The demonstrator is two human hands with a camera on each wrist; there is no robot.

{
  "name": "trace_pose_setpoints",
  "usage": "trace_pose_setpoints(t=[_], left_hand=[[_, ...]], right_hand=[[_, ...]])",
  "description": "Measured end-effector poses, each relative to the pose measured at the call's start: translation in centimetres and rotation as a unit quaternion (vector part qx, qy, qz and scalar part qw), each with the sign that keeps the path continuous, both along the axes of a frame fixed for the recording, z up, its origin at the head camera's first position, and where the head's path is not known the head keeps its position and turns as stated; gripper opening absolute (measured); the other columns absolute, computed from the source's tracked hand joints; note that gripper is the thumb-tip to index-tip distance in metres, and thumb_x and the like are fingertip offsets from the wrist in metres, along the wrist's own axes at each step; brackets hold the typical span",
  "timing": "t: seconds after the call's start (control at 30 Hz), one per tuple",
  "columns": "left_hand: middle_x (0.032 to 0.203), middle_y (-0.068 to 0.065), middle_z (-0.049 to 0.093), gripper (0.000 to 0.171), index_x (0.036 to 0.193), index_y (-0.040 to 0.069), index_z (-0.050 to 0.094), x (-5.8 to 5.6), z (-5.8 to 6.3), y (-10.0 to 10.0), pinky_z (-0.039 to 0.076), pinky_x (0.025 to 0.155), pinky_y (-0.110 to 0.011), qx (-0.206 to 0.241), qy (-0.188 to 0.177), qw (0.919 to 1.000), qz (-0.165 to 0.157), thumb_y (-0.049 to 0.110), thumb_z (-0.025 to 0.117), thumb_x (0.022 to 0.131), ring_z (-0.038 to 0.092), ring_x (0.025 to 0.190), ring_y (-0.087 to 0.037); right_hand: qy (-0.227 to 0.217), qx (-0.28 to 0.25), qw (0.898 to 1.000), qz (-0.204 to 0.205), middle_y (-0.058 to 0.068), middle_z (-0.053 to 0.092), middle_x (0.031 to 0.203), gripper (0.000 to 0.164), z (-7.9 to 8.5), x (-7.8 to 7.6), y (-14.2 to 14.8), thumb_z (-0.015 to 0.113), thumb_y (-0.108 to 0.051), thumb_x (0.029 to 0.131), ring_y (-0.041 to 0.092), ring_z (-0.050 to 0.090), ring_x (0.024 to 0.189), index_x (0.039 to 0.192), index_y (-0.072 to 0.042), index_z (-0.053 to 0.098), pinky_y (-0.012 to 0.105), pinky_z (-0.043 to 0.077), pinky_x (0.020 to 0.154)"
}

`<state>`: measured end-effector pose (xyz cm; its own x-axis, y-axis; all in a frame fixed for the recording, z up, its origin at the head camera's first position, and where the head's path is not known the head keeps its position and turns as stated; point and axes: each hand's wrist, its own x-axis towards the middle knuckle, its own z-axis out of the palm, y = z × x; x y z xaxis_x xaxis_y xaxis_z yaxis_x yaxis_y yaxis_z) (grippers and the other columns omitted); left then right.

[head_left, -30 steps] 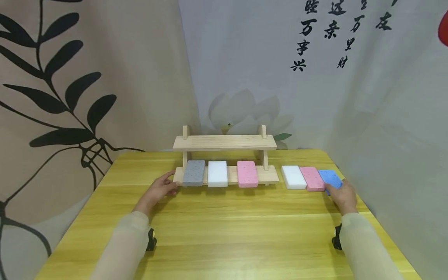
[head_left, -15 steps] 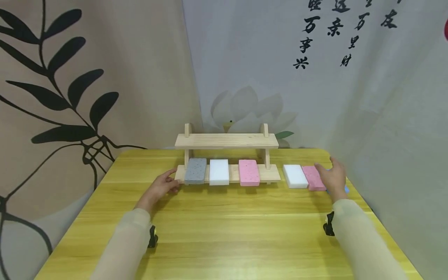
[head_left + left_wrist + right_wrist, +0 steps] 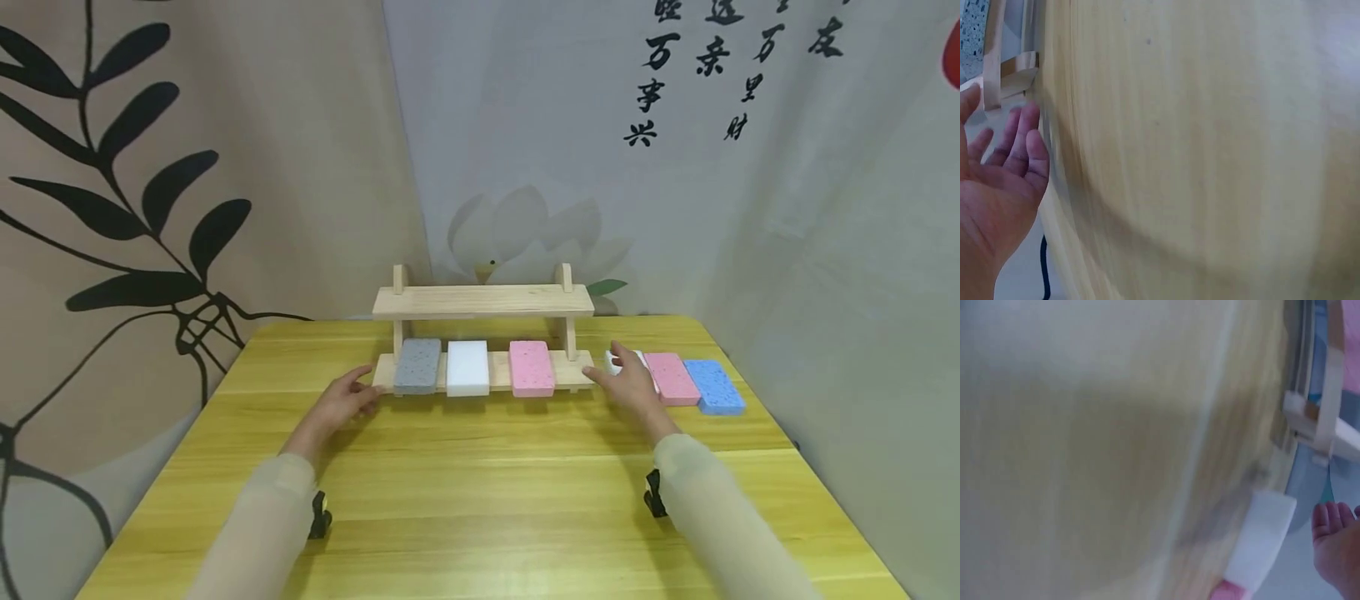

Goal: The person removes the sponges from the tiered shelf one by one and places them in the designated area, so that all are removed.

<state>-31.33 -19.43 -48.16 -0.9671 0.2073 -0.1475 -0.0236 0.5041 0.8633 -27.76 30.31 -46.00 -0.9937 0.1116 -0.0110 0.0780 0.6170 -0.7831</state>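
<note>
The wooden shelf (image 3: 483,303) stands on the bench (image 3: 487,492) between your hands, its long axis running left to right. Your left hand (image 3: 339,407), fingers loosely extended, is at its left end, seemingly nearer; your right hand (image 3: 632,388), spread wide, is just beside the right end. Neither grips anything; contact is unclear.

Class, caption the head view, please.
Left hand and right hand flank a pale two-tier wooden shelf bearing rectangular grey, white and pink sponges.
</note>
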Motion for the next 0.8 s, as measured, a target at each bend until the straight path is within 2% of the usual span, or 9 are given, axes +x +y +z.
trace_pose_setpoints(t=[0.2,0.37,0.47,0.57,0.8], left_hand=[[0.131,-0.025,0.049,0.073,0.158,0.005,0.020,1.2,0.3,-1.1,0.052,0.085,-0.044,0.012,0.018,0.9992,0.035,0.037,0.055,0.102,0.059,0.107,-0.036],[0.137,-0.024,0.045,0.074,0.158,0.008,0.021,2.3,0.5,-1.1,0.048,0.095,-0.050,0.040,0.022,0.9984,0.034,0.042,0.055,0.101,0.054,0.117,-0.039],[0.139,-0.025,0.043,0.074,0.157,0.008,0.023,2.9,0.7,-0.4,0.046,0.097,-0.053,0.062,0.024,0.9972,0.035,0.042,0.056,0.101,0.051,0.122,-0.042],[0.140,-0.025,0.042,0.073,0.157,0.007,0.024,3.3,0.9,0.5,0.046,0.098,-0.054,0.065,0.027,0.9965,0.044,0.042,0.056,0.101,0.050,0.123,-0.041],[0.132,-0.018,0.047,0.076,0.155,0.006,0.026,4.2,0.9,3.6,0.049,0.093,-0.048,0.062,0.049,0.9924,0.094,0.041,0.062,0.098,0.052,0.116,-0.033]], right_hand=[[-0.018,-0.026,0.999,0.019,0.026,0.027,0.155,0.096,-1.7,0.1,-1.7,0.068,-0.046,0.093,0.042,0.034,0.138,0.156,0.003,0.015,0.055,0.033,0.110],[-0.010,-0.016,1.000,0.013,0.031,0.032,0.149,0.091,-2.6,0.0,-2.2,0.069,-0.042,0.094,0.043,0.042,0.132,0.154,0.007,0.020,0.053,0.037,0.108],[0.002,-0.004,1.000,0.010,0.030,0.041,0.143,0.078,-2.8,0.0,-2.3,0.067,-0.037,0.095,0.041,0.047,0.126,0.150,0.006,0.033,0.053,0.040,0.103],[0.011,0.002,1.000,0.010,0.027,0.048,0.138,0.067,-2.9,0.0,-2.4,0.066,-0.036,0.096,0.039,0.050,0.122,0.146,0.002,0.043,0.053,0.043,0.099],[0.015,0.020,1.000,0.013,0.026,0.045,0.145,0.072,-3.1,0.1,-2.1,0.065,-0.039,0.097,0.041,0.046,0.129,0.149,0.003,0.038,0.054,0.039,0.104]])
